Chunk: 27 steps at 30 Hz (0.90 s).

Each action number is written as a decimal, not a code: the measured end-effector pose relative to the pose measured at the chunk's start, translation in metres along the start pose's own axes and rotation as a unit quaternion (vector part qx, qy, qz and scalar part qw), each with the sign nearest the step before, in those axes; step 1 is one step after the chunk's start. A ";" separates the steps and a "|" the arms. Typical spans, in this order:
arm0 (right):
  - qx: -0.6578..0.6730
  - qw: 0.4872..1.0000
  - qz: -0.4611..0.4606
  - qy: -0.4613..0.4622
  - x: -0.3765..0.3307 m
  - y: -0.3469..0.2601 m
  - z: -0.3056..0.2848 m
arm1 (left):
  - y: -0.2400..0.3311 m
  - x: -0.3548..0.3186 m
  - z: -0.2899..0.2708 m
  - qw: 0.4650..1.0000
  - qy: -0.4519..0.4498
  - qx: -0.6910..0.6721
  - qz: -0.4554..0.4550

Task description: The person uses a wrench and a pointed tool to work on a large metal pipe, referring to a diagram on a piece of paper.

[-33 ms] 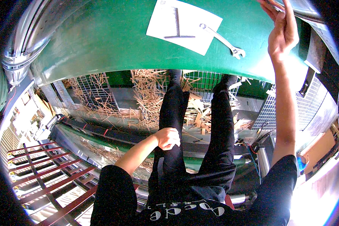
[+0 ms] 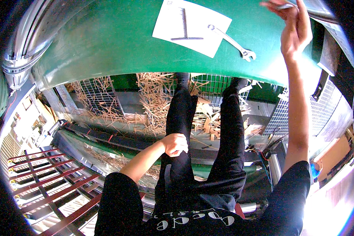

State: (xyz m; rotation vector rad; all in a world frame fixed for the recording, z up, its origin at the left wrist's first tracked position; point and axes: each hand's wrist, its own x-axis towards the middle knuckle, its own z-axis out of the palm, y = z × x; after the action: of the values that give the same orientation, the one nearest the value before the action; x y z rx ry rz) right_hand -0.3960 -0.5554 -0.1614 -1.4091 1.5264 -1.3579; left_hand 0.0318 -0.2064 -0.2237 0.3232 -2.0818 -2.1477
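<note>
My left hand (image 2: 176, 144) rests on my left leg above the knee, its fingers curled in and nothing visible in them. At the upper right my right hand (image 2: 295, 33) is raised over the right end of a green surface (image 2: 106, 43). Its fingers are spread apart, partly blurred and cut by the picture's top edge. A thin grey sliver shows between them; whether the hand touches it I cannot tell. Left of this hand an adjustable wrench (image 2: 236, 45) lies partly on a white sheet of paper (image 2: 208, 17). A dark T-shaped mark or piece (image 2: 185, 25) is on the sheet.
Thin wooden strips (image 2: 155, 106) lie heaped around my feet, on and beside metal grating (image 2: 96, 92). A shiny metal cylinder (image 2: 17, 65) stands at the left. Dark red rails (image 2: 63, 181) fill the lower left. At the right are a white grid panel (image 2: 299, 114) and cardboard (image 2: 336, 155).
The fingers of my right hand have shifted slightly left and look more blurred. My left hand, the wrench and the paper stay where they were.
</note>
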 end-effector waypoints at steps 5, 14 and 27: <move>0.065 0.997 -0.029 0.017 -0.003 0.046 0.006 | -0.001 0.001 0.000 1.000 0.000 -0.002 0.001; -0.113 0.979 -0.168 -0.036 0.000 0.049 0.000 | 0.000 0.002 0.001 1.000 0.007 -0.005 -0.001; 0.111 0.994 -0.008 0.012 -0.003 0.039 0.009 | 0.001 0.006 -0.002 1.000 0.011 -0.009 0.002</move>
State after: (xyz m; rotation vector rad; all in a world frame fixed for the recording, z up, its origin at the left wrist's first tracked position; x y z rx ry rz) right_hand -0.3985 -0.5593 -0.2013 -1.2733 1.3338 -1.5087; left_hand 0.0266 -0.2100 -0.2231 0.3389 -2.0490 -2.1499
